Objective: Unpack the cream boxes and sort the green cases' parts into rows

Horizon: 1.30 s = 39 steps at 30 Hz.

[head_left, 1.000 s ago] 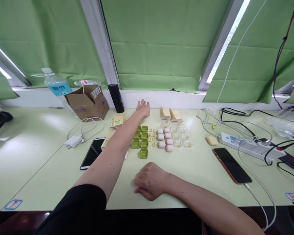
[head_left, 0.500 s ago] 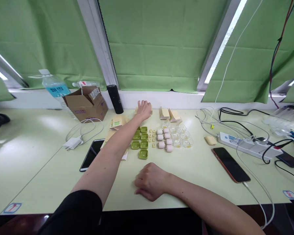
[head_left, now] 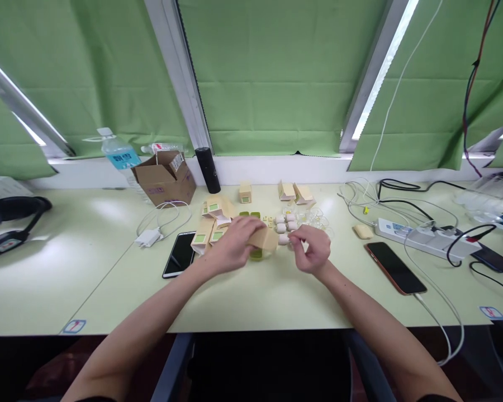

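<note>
Fingers of the left hand (head_left: 237, 245), in the head view, are wrapped round a small beige cardboard box (head_left: 265, 240), holding it over the middle of the pale yellow-green worktop (head_left: 272, 307). The box lies to the right of the left palm, hiding part of the glossy olive-green square trays (head_left: 256, 254). The relation that matters is the narrow gap on its right: the right hand (head_left: 313, 248) is just beside the free end, apart from it, while the left is nearer, being in contact. The right thumb and forefinger are drawn close together; whether they pinch anything, I cannot tell. The box points that free end at the right fingertips, its long axis running roughly parallel to the worktop's near edge. Blur hides whether the end is open. Pale pinkish-white rounded pieces (head_left: 281, 228) sit behind the gap, towards the worktop's far edge.
</note>
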Available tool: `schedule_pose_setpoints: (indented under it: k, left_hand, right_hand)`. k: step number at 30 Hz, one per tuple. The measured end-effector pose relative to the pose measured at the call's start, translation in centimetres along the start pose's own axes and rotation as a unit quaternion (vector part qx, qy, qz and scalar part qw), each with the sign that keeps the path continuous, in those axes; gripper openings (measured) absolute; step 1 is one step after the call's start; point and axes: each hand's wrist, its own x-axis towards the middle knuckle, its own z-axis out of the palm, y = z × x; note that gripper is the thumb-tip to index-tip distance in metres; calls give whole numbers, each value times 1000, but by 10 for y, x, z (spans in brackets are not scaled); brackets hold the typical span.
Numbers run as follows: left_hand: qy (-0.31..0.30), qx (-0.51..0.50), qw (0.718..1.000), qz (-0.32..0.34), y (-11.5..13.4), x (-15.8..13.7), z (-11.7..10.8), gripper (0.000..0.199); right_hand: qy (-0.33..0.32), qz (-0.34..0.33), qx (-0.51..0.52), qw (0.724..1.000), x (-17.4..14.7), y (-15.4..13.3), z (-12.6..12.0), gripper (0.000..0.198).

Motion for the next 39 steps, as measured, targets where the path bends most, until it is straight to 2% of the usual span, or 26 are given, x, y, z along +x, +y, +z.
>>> schedule_pose_setpoints:
  k: [3,6,8,10,12,13,17,22,25,29,31,35,37,39]
  left_hand:
    - [-61,1,997,39,17,-22,5,47]
    - [-107,5,992,71,25,-25,10,46]
    - [-128,16,988,86,27,-20,13,44]
    - [-140,28,985,98,28,-14,15,44]
    - [-146,30,983,104,28,-9,17,44]
    - [-147,26,983,106,28,-8,18,44]
    - [-132,-15,984,115,24,-8,26,40]
    - [-21,-45,986,160,13,-21,32,20]
    - [18,-32,989,145,8,-28,36,23]
    - [95,13,989,115,4,-33,46,9]
    - [109,50,985,120,3,-35,53,19]
    - [97,118,978,142,4,-38,63,38]
    - [110,122,975,152,5,-39,67,40]
    - [129,116,972,161,6,-39,69,39]
  right_hand:
    - [-32,81,15,996,7,5,-8,17]
    - [-157,142,94,973,3,7,-18,18]
    - [-253,168,170,938,-5,8,-25,35]
    - [-331,186,216,900,-15,7,-30,63]
    - [-382,200,209,878,-26,5,-32,84]
    - [-395,205,191,875,-31,5,-31,87]
    - [-384,210,133,889,-42,4,-25,81]
    - [-396,203,108,889,-35,3,-25,76]
    - [-398,147,40,905,-35,-1,-26,75]
    - [-384,66,-33,920,-38,-3,-27,82]
    - [-372,44,-45,926,-39,-3,-28,69]
    - [-323,1,-14,946,-37,-4,-30,30]
    - [-296,-13,20,955,-36,-7,-30,20]
    - [-284,-15,48,958,-35,-11,-29,17]
